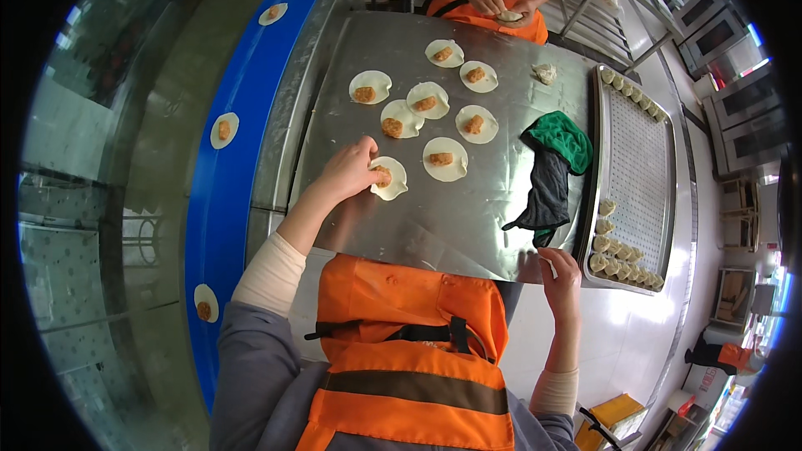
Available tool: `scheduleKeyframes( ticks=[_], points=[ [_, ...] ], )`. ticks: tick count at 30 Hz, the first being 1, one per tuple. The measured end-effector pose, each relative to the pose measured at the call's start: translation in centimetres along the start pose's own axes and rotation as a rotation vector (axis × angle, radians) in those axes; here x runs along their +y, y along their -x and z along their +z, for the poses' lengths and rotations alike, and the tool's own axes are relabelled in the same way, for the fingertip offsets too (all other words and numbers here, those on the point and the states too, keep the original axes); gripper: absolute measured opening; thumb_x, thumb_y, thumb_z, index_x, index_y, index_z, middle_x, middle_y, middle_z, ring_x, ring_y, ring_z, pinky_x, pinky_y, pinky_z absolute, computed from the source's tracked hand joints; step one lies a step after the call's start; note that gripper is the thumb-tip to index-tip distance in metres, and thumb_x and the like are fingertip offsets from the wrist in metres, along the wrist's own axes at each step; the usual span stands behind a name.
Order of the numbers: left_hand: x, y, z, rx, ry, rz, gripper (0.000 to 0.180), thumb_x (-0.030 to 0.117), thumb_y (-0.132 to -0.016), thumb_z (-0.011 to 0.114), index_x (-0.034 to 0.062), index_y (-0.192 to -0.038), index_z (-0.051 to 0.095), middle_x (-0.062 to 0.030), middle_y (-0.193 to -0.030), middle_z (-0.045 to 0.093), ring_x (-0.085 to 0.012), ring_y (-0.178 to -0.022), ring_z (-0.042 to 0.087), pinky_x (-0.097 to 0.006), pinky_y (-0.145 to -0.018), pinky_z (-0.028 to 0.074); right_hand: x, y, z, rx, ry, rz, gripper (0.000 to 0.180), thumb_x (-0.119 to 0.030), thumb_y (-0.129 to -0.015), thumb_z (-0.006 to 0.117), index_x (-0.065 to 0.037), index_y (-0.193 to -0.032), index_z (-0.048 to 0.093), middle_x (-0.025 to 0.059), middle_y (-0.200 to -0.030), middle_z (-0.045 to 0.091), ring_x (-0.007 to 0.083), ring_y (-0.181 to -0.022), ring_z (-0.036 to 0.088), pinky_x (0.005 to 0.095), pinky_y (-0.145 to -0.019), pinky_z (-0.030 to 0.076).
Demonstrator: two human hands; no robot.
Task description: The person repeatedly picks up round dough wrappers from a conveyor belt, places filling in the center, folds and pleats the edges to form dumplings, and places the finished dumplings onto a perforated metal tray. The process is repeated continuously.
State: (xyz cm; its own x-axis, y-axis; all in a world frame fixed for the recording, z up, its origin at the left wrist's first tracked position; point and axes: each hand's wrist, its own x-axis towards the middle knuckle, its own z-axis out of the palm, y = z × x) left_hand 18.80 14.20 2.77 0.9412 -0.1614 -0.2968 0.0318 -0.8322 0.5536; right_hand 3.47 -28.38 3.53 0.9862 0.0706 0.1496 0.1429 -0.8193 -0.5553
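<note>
My left hand has its fingers closed on the left edge of a round dumpling wrapper with a lump of orange-brown filling; the wrapper lies on the steel table. Several more filled wrappers lie flat beyond it, two of them overlapping. At the table's near right edge is my right hand, its fingers curled together; whatever they may hold is too small to make out. Just beyond those fingertips lies the tail of a crumpled dark grey and green cloth.
On the right, a perforated metal tray carries rows of folded dumplings. A blue conveyor belt with spaced wrappers runs along the left. Across the table, a co-worker's hands hold a dumpling. A small dough lump sits near the far right.
</note>
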Motion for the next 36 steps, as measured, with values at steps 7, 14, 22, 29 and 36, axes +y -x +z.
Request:
scheduleKeyframes(
  ticks=[7, 14, 22, 29, 36],
  points=[
    [-0.8, 2.1, 0.6, 0.091, -0.008, 0.171, 0.034, 0.023, -0.074, 0.082, 0.0023, -0.088, 0.059, -0.0148, -0.103, 0.064, -0.0330, -0.097, 0.062, -0.039, -0.082, 0.049, -0.7, 0.3, 1.3, -0.005, -0.055, -0.035, 0.016, 0.001, -0.081, 0.065, -0.004, -0.095, 0.070, 0.0113, -0.091, 0.070, 0.0307, -0.085, 0.066, 0.0396, -0.076, 0.052],
    [-1.3, 4.7, 3.5, 0.188, 0.063, 0.217, 0.041, 0.015, -0.080, 0.076, 0.0029, -0.115, 0.059, -0.0182, -0.102, 0.063, -0.0333, -0.097, 0.063, -0.040, -0.087, 0.050, -1.8, 0.0, 2.2, -0.036, -0.141, -0.065, 0.015, -0.001, -0.081, 0.067, -0.004, -0.096, 0.070, 0.0111, -0.092, 0.069, 0.0313, -0.084, 0.066, 0.0385, -0.075, 0.053],
    [3.7, 10.3, 8.4, -0.398, 1.457, -0.171, 0.014, 0.018, -0.097, 0.062, 0.0072, -0.104, 0.057, -0.0041, -0.093, 0.064, -0.0091, -0.070, 0.057, -0.023, -0.054, 0.045, -7.9, 0.8, 8.1, -0.341, -1.184, 0.391, 0.033, -0.012, -0.102, 0.051, 0.000, -0.133, 0.054, 0.0109, -0.120, 0.064, 0.0179, -0.101, 0.065, 0.0291, -0.083, 0.054],
    [8.0, 12.2, 8.0, -0.131, 0.369, 0.417, 0.023, 0.018, -0.095, 0.067, 0.0019, -0.108, 0.057, -0.0037, -0.096, 0.058, -0.0116, -0.083, 0.059, -0.025, -0.069, 0.050, -9.5, 3.6, 11.4, -0.580, -1.735, 0.836, 0.032, -0.028, -0.105, 0.047, -0.004, -0.123, 0.057, 0.0061, -0.110, 0.064, 0.0164, -0.098, 0.065, 0.0347, -0.090, 0.054],
    [8.3, 12.2, 6.4, -0.250, 1.054, 0.162, 0.062, 0.049, -0.101, 0.047, 0.0009, -0.140, 0.040, -0.0077, -0.109, 0.057, -0.0172, -0.099, 0.060, -0.032, -0.085, 0.051, -11.5, 2.8, 7.1, -0.438, -1.632, 0.813, 0.028, -0.022, -0.104, 0.050, 0.000, -0.116, 0.061, 0.0069, -0.097, 0.068, 0.0156, -0.080, 0.067, 0.0295, -0.074, 0.058]
  ],
)
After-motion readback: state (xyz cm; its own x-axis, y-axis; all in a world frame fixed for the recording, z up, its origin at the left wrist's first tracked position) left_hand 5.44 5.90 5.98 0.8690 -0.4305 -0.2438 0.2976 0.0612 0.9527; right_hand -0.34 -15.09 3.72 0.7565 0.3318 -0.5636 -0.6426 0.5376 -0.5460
